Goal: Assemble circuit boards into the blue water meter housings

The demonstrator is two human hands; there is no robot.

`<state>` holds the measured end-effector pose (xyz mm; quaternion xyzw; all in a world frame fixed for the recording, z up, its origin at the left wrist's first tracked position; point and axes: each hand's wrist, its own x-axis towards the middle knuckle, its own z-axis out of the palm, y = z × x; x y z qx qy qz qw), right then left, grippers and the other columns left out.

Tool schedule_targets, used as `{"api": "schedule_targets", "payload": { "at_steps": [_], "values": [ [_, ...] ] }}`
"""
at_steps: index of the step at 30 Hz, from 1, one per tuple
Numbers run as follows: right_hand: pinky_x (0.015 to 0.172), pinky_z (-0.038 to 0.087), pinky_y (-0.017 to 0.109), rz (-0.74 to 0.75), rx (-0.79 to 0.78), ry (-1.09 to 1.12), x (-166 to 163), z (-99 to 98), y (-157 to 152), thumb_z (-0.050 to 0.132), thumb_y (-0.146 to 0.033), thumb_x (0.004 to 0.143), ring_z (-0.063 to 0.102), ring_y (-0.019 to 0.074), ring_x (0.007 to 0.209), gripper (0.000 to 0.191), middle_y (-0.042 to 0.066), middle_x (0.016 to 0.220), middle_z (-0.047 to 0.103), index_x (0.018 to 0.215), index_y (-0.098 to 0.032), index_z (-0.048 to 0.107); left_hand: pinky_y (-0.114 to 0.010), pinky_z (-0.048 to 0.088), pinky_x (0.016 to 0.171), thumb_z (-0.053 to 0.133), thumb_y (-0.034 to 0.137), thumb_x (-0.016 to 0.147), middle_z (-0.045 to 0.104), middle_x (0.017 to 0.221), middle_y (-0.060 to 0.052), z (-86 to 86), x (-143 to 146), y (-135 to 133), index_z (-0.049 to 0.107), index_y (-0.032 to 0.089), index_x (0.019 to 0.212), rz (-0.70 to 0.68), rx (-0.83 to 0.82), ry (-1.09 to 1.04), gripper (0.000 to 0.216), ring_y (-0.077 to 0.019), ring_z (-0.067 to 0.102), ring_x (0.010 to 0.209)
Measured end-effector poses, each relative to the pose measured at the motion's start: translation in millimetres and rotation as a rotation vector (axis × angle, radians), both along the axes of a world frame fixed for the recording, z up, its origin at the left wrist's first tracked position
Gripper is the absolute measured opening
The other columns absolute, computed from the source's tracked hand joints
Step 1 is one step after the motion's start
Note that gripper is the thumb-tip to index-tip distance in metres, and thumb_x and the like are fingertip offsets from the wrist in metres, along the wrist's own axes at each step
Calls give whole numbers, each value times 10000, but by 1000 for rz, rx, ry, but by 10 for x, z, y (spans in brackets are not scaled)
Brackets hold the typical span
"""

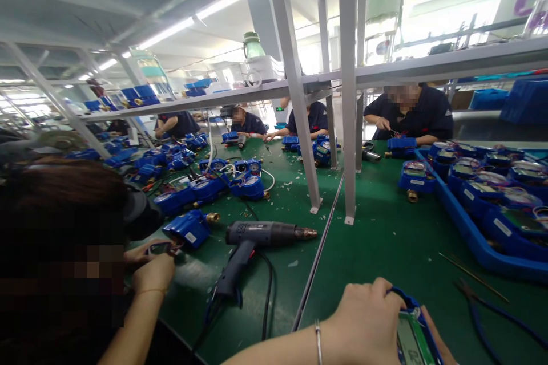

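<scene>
At the bottom edge of the frame, right of centre, a hand (368, 319) with a bracelet at the wrist is seen curled over the top of a blue meter housing (413, 333), its fingers wrapped around the housing's upper left rim. From the forearm's direction it is taken to be the left hand. The housing is cut off by the bottom edge, so only its blue rim and a pale green display panel are shown. A sliver of skin at the housing's lower right may belong to the right hand, but what it does cannot be told.

Just right of the housing, blue-handled pliers (479, 308) and a thin rod (473, 276) are laid on the green table mat (377, 239). At the lower left, a co-worker's head is blurred, and that person's two hands (152, 265) are closed around a small part too dim to identify. Between the two workers, a grey heat gun (261, 236) is laid on its side, nozzle pointing right, its cord trailing toward the bottom edge.

Along the right edge, a blue tray (471, 239) filled with blue meters is cut off by the frame. In the middle left, more blue meters (205, 188) with brass fittings are clustered among white wires. White frame posts (349, 97) are stood on the mat at centre. At the far side, several seated people in dark shirts (411, 114) are partly hidden behind the posts and shelf.
</scene>
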<state>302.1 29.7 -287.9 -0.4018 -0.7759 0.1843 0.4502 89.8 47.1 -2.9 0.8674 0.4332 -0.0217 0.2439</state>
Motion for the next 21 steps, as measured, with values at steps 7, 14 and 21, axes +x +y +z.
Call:
{"api": "schedule_targets", "payload": {
  "at_steps": [7,14,21],
  "values": [
    [754,617,444,40,-34,9,31,51,-97,645,-542,855,657,380,1068,1001,182,1290,615,1572,-255,7,-518,475,978,675,689,639,548,1350,-198,-60,30,-135,533,141,1271,-6,72,-31,849,-395,611,1112],
    [973,503,552,7,-100,88,-226,943,-400,605,-655,840,461,419,1308,1038,236,1505,362,1573,-184,41,-521,385,1098,772,637,551,273,1560,-283,-1,106,-149,507,92,1278,1,25,-44,946,-417,372,1399],
    [1103,386,525,-10,-109,54,-310,1380,-246,740,-764,640,367,371,1387,1326,214,1518,329,1555,-188,-27,-443,444,1068,727,342,614,601,1355,-160,158,187,124,563,199,1087,-24,53,-55,520,-299,401,1410]
  ]
}}
